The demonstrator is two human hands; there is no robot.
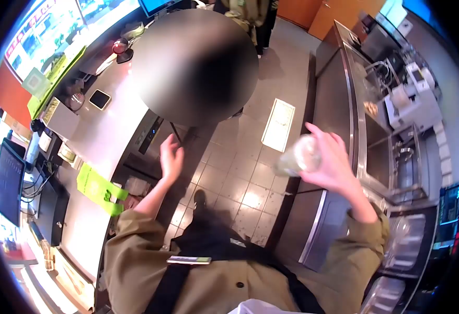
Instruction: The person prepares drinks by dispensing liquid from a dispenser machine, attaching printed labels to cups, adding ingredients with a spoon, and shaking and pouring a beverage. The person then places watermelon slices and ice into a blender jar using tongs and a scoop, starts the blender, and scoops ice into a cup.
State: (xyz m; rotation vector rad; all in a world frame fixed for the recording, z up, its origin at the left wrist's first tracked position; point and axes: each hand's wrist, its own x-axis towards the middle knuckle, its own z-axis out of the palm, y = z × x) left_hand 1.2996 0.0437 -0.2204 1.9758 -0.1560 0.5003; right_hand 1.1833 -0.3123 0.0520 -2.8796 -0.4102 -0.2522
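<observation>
My right hand (330, 163) is wrapped round a clear cup (297, 158) with something whitish at its top. The cup is tilted and hangs over the tiled floor, near the steel counter at the right. My left hand (171, 158) is held in the air beside the left counter's edge, its fingers apart and nothing in them. Close to that hand, a bright green bag (100, 189) lies over the left counter (85, 217).
A blurred round patch hides the upper middle, with part of another person (248, 15) behind it. At right are a steel counter with a sink (406, 154), a white machine (412, 99) and clear containers (404, 240). A monitor (10, 180) stands at left.
</observation>
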